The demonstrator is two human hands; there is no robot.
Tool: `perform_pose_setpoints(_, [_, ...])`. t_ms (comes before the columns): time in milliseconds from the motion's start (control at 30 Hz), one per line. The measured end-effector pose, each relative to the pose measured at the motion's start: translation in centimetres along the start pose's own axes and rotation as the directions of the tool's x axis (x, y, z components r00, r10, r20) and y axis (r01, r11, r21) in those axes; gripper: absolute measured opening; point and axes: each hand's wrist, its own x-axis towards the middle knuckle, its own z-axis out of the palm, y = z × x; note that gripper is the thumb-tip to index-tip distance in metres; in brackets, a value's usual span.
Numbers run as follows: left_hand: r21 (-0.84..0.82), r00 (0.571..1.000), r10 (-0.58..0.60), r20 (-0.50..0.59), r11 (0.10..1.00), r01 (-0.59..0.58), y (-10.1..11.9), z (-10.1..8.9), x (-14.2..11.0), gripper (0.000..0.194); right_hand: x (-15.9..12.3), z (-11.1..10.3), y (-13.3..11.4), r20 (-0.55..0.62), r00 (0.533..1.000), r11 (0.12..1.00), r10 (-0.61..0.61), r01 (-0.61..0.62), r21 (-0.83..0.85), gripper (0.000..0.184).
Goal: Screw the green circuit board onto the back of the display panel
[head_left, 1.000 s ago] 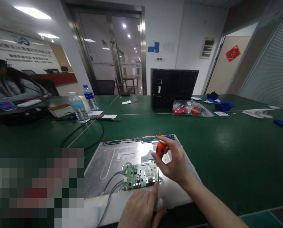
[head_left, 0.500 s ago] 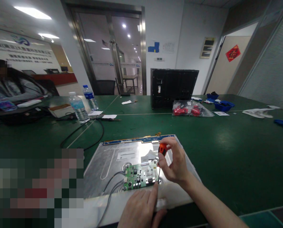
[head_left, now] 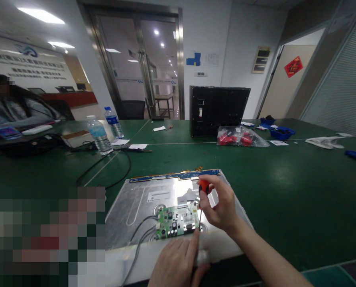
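The right hand (head_left: 221, 205) pinches the stubby handle of a screwdriver (head_left: 204, 186) between thumb and fingers; a second ago its index finger reached further over the top, and the handle has since shifted slightly right. The handle is orange and black, the shaft thin and steeply upright, its tip at the lower right corner of a circuit board (head_left: 173, 218). The left hand (head_left: 175, 261) has stayed put, index finger straight to that corner, thumb apart; I cannot tell whether its other fingers grip anything. The board is green, rectangular, studded with small components, and sits on a shiny, embossed metal panel (head_left: 126, 223). Dark cables (head_left: 142, 238) curve from its left edge. Under everything, the green bench (head_left: 285, 199) looks smooth.
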Motion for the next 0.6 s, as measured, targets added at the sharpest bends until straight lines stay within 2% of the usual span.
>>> perform_pose_setpoints(267, [0.011, 1.0, -0.016, 0.021, 1.0, 0.016, -0.09, 0.19, -0.18, 0.037, 0.03, 0.1, 0.24, -0.002, 1.0, 0.999, -0.02, 0.02, -0.047, 0.024])
perform_pose_setpoints(400, [0.016, 1.0, -0.01, 0.023, 1.0, 0.01, -0.07, 0.33, -0.17, 0.037, -0.13, 0.17, 0.37, 0.012, 1.0, 0.998, -0.011, 0.012, -0.066, 0.028])
perform_pose_setpoints(600, [0.042, 1.0, 0.007, 0.005, 0.999, -0.007, -0.03, 0.29, -0.14, 0.038, -0.24, 0.18, 0.28, 0.029, 0.999, 1.0, 0.013, -0.013, 0.01, 0.036])
